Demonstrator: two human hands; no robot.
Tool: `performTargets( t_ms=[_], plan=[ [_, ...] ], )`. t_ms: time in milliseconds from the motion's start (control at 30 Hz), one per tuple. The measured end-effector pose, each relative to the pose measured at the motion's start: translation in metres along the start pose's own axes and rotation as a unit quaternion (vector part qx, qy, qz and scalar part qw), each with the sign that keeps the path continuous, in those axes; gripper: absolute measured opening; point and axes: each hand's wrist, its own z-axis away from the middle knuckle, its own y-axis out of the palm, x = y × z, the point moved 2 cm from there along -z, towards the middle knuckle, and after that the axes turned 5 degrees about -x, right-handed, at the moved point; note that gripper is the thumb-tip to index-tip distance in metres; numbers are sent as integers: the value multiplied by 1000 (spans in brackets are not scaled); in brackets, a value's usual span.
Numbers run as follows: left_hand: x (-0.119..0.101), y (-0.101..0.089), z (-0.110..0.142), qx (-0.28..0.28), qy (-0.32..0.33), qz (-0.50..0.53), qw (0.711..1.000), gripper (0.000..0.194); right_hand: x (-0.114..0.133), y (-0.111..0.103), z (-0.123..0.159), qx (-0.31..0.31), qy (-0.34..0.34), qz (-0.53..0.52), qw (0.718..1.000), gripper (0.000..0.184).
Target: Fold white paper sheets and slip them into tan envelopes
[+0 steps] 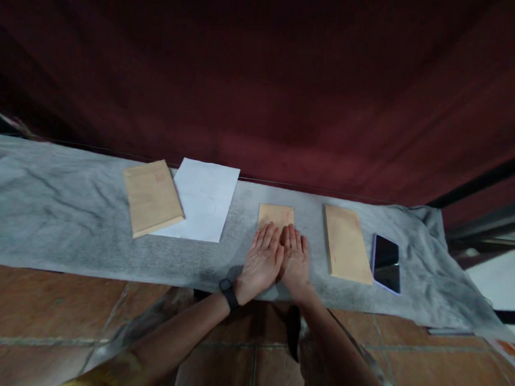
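Note:
Both palms lie flat, side by side, on a small brown envelope (276, 213) in the middle of the grey cloth. My left hand (263, 256) has its fingers stretched out over the envelope's near part, and a black watch (229, 294) is on that wrist. Beside it, touching or nearly so, my right hand (295, 262) is also laid out flat with straight fingers. Only the envelope's far strip shows; the hands cover the rest. To the right lies a stack of brown envelopes or one thick envelope (347, 244); I cannot tell which.
Left of my hands, another brown envelope (152, 197) overlaps a white sheet of paper (205, 200). A phone (387, 264) lies at the right. The grey cloth (57, 211) covers a long narrow surface against a dark red curtain (266, 97). White papers (507, 278) stand at far right.

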Motion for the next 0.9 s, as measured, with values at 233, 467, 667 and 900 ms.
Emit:
performTargets(
  t_ms=[233,467,667,900],
  plan=[
    [-24,17,-1,-3,26,46,999,68,-7,14,5,-47,-22,-10,999,67],
    [-6,23,-2,-11,-1,26,1000,65,-12,-3,4,-9,-23,9,1000,63],
    [-1,19,-2,2,27,-19,999,66,-14,-15,5,1,-23,5,1000,52],
    [8,17,1,3,30,-37,999,62,-15,-14,3,-3,5,-4,1000,53]
  ],
)
